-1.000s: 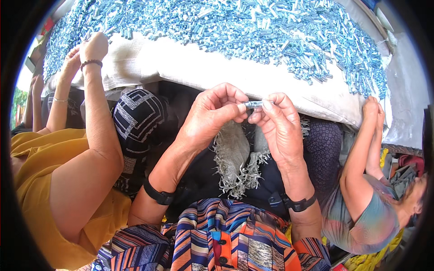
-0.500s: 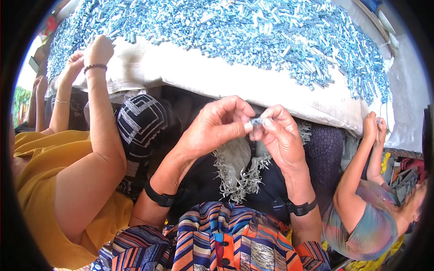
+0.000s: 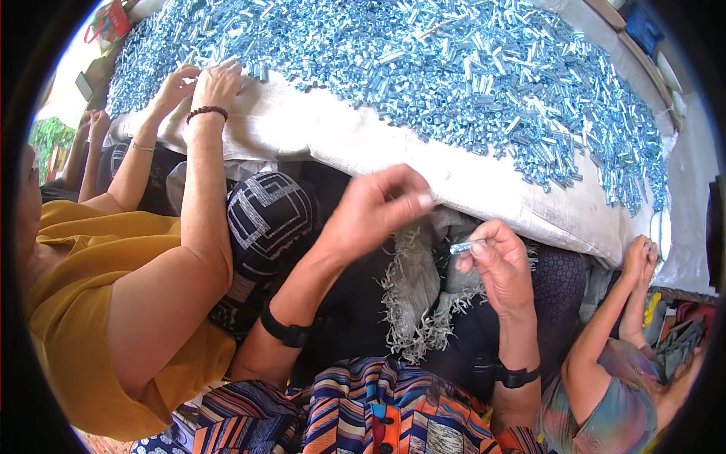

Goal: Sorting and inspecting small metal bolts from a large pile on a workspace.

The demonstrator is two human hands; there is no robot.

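Observation:
My right hand (image 3: 501, 265) is closed, pinching a small shiny blue metallic tube (image 3: 460, 248) that sticks out to the left of the fingertips. To its left and a little higher, my left hand (image 3: 378, 206) is apart from it, slightly smeared by motion. Its thumb and curled fingers have a gap between them, and nothing shows in it. Just beyond both hands runs the edge of a white woven cloth (image 3: 363, 140). On that cloth lies a wide heap of small blue metallic tubes (image 3: 454, 91). A grey fringed cloth (image 3: 414, 295) hangs over my lap below the hands.
At the left, a person in a mustard top (image 3: 128, 303) has both hands at the heap's edge. Another person in a multicoloured top (image 3: 605, 386) sits at the right, hands together by the cloth's corner. A patterned dark cloth (image 3: 271, 216) covers a knee beside my left forearm.
My hands, together at the tube before, have separated; the tube stays in the right hand, which is now lower and further right. The view has shifted, and the left-hand person's hands now touch the heap's edge.

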